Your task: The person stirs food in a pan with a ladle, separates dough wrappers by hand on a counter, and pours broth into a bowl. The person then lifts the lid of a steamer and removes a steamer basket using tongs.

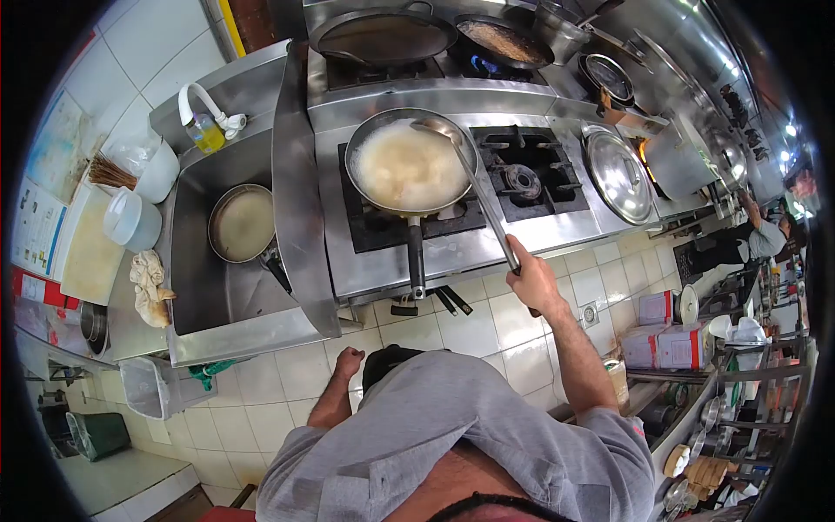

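The steel stove (376,270) has the pan (416,252) at its front left; the right hand (532,283) holds the long ladle (487,209) tight; I can't tell if the left hand (350,360) is open; stir slowly so no foam (404,170) spills.

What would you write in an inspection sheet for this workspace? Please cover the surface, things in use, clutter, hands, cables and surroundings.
Surface: steel stove top; open burner at front right.
Things in use: frying pan with pale, frothy liquid, on the front left; ladle, its bowl at the pan's far right part.
Clutter: metal lid right of the open burner; cloth left of the sink; second pan inside the sink.
Hands: right hand grips the ladle's handle; left hand is apart from stove and sink.
Cables: nothing seen.
Surroundings: tiled floor; blue flame at rear right; another person at far right.
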{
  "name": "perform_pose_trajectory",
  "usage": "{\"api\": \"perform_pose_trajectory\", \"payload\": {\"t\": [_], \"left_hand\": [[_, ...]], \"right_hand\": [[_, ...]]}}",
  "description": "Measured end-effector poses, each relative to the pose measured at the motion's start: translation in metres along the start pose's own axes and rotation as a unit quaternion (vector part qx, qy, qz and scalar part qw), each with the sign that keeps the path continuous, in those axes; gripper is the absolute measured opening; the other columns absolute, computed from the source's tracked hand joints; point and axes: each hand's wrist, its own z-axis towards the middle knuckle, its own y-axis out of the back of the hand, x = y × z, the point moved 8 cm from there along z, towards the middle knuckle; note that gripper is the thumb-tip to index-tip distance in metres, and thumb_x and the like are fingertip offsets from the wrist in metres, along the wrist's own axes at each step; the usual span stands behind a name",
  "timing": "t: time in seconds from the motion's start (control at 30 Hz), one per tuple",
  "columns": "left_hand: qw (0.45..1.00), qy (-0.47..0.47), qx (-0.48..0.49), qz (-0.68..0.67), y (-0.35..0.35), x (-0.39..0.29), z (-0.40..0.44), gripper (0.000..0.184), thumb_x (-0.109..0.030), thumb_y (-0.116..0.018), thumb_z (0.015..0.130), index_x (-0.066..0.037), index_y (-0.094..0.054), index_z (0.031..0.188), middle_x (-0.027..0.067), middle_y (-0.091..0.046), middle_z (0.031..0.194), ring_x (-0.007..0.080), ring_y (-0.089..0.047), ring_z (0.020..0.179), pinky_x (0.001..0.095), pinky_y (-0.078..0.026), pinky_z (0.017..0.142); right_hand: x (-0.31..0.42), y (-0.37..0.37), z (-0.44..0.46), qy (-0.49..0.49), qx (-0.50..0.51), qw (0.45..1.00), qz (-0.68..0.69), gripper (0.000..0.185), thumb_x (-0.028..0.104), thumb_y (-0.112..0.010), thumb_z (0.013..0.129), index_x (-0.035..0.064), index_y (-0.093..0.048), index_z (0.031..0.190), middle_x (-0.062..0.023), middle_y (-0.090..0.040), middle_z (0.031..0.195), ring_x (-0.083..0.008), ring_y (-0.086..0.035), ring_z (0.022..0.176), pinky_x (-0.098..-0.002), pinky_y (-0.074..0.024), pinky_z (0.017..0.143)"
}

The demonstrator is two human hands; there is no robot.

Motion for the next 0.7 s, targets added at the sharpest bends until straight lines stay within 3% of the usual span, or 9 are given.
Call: {"api": "perform_pose_trajectory", "payload": {"t": [0.07,0.1,0.13,0.17,0.23,0.27,0.47,0.6,0.7], "left_hand": [[1.000,0.004,0.002,-0.001,-0.002,0.004,0.001,0.035,-0.035,-0.064,0.077,-0.001,-0.062,0.085,0.0159,-0.065,0.085,0.0280,-0.061,0.082,0.0358,-0.048,0.075],[1.000,0.005,0.002,-0.003,-0.003,0.008,0.003,0.035,-0.035,-0.064,0.077,-0.001,-0.062,0.085,0.0159,-0.065,0.085,0.0280,-0.061,0.082,0.0358,-0.048,0.075],[1.000,-0.007,0.002,-0.010,-0.004,0.010,0.004,0.036,-0.036,-0.063,0.077,-0.001,-0.062,0.084,0.0161,-0.065,0.084,0.0282,-0.062,0.082,0.0359,-0.048,0.075],[1.000,-0.019,0.004,-0.015,-0.006,0.015,0.004,0.036,-0.036,-0.063,0.077,-0.001,-0.062,0.084,0.0163,-0.065,0.083,0.0283,-0.062,0.081,0.0360,-0.048,0.075],[0.999,-0.034,-0.006,0.003,-0.004,0.018,0.000,0.037,-0.037,-0.062,0.077,-0.001,-0.062,0.083,0.0160,-0.064,0.082,0.0288,-0.062,0.081,0.0362,-0.048,0.074],[0.998,-0.052,-0.016,0.022,-0.001,0.015,-0.002,0.037,-0.038,-0.062,0.076,-0.001,-0.062,0.083,0.0157,-0.064,0.081,0.0293,-0.062,0.080,0.0364,-0.048,0.074],[0.998,-0.053,-0.034,-0.016,0.001,0.021,-0.011,0.039,-0.038,-0.064,0.074,0.000,-0.063,0.080,0.0169,-0.064,0.079,0.0269,-0.062,0.076,0.0346,-0.048,0.070],[0.996,-0.076,-0.034,-0.029,-0.002,0.020,-0.008,0.038,-0.037,-0.065,0.074,0.000,-0.063,0.081,0.0159,-0.064,0.078,0.0252,-0.062,0.075,0.0341,-0.048,0.070],[0.997,-0.044,-0.040,-0.042,-0.004,0.023,-0.006,0.037,-0.036,-0.066,0.075,0.000,-0.062,0.082,0.0146,-0.064,0.078,0.0232,-0.061,0.075,0.0339,-0.048,0.069]], "right_hand": [[0.005,-0.002,0.001,0.001,0.004,0.999,0.049,0.069,0.004,-0.058,0.068,0.0085,-0.035,0.134,-0.0147,-0.059,0.064,-0.0288,-0.059,0.058,-0.0372,-0.0473,0.054],[0.007,-0.012,-0.003,-0.055,0.046,0.972,0.226,0.067,0.004,-0.058,0.069,0.0066,-0.036,0.133,-0.0115,-0.057,0.062,-0.0247,-0.056,0.053,-0.0345,-0.0452,0.049],[0.013,-0.023,-0.008,-0.109,0.087,0.908,0.394,0.065,0.003,-0.058,0.070,0.0048,-0.037,0.132,-0.0083,-0.054,0.059,-0.0206,-0.054,0.047,-0.0317,-0.0431,0.044],[0.024,-0.021,-0.012,-0.110,0.090,0.908,0.394,0.065,0.003,-0.058,0.070,0.0048,-0.037,0.132,-0.0083,-0.054,0.059,-0.0206,-0.054,0.047,-0.0317,-0.0431,0.044],[0.042,-0.024,-0.023,-0.168,0.124,0.794,0.571,0.063,0.001,-0.057,0.072,0.0017,-0.035,0.132,-0.0039,-0.051,0.058,-0.0135,-0.048,0.042,-0.0266,-0.0372,0.038],[0.046,-0.024,-0.026,-0.184,0.137,0.756,0.613,0.064,0.001,-0.057,0.073,0.0009,-0.033,0.132,-0.0046,-0.051,0.059,-0.0144,-0.047,0.040,-0.0271,-0.0347,0.036],[0.060,-0.023,-0.038,-0.188,0.186,0.715,0.647,0.064,0.003,-0.059,0.073,0.0001,-0.032,0.132,-0.0052,-0.050,0.058,-0.0147,-0.045,0.038,-0.0272,-0.0318,0.035],[0.074,-0.023,-0.044,-0.184,0.203,0.710,0.648,0.065,0.002,-0.059,0.073,0.0003,-0.032,0.132,-0.0059,-0.050,0.058,-0.0150,-0.044,0.037,-0.0276,-0.0315,0.035],[0.074,-0.031,-0.047,-0.174,0.204,0.707,0.654,0.066,0.001,-0.059,0.072,0.0006,-0.033,0.132,-0.0059,-0.050,0.058,-0.0153,-0.044,0.037,-0.0278,-0.0317,0.035]]}}
